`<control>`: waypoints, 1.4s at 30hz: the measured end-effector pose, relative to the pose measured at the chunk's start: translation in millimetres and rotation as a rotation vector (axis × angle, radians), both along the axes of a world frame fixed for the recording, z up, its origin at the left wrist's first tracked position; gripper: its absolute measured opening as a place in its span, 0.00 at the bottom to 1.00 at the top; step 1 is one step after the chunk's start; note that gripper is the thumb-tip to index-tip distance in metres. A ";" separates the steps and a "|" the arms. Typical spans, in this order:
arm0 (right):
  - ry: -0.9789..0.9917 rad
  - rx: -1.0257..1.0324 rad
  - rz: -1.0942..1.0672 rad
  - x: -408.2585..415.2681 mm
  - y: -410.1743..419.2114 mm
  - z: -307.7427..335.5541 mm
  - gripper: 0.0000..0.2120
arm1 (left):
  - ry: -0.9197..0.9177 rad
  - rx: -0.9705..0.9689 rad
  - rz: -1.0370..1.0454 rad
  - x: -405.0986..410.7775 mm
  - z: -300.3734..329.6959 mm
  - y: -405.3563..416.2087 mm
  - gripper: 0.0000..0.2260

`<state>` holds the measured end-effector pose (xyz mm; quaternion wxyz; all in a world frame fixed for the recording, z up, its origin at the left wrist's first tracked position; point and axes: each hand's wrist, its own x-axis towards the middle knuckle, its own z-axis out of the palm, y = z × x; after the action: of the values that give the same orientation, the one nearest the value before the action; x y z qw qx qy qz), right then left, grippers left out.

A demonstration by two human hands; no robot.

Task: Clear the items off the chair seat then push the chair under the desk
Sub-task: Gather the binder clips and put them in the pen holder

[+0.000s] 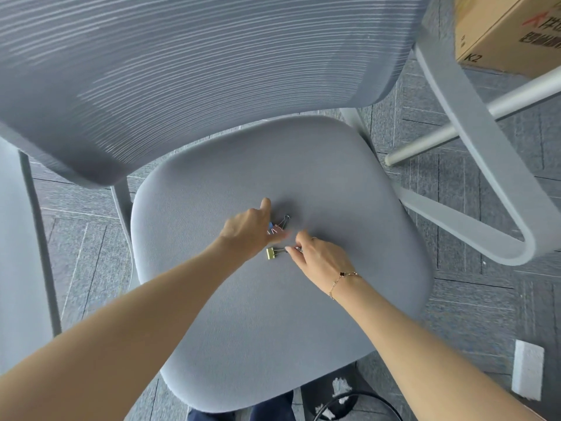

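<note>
A grey chair seat (318, 183) fills the middle of the view, with its mesh backrest (182, 71) above. Near the seat's centre lie two binder clips. My left hand (247, 230) closes its fingers on the blue binder clip (277, 226), whose wire handles stick out to the right. Just below it sits a gold binder clip (271, 253). My right hand (318, 255) pinches the gold clip's wire handle with thumb and forefinger. A thin bracelet circles my right wrist.
A grey armrest loop (485, 214) curves at the right of the seat. White desk legs (455, 129) and a cardboard box (510, 31) are at the upper right. Grey carpet tiles cover the floor; a white block (527, 369) and a black cable (358, 399) lie lower right.
</note>
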<state>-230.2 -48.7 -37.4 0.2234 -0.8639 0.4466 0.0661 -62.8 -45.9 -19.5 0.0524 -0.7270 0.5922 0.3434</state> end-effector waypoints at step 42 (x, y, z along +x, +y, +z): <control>0.193 0.232 -0.095 16.9 41.6 134.8 0.07 | 0.047 0.145 -0.122 39.1 138.0 53.1 0.07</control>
<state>-213.3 -7.1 97.4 0.2804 -0.7999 0.4956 0.1892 -23.7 7.2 118.6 0.1115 -0.6755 0.6102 0.3986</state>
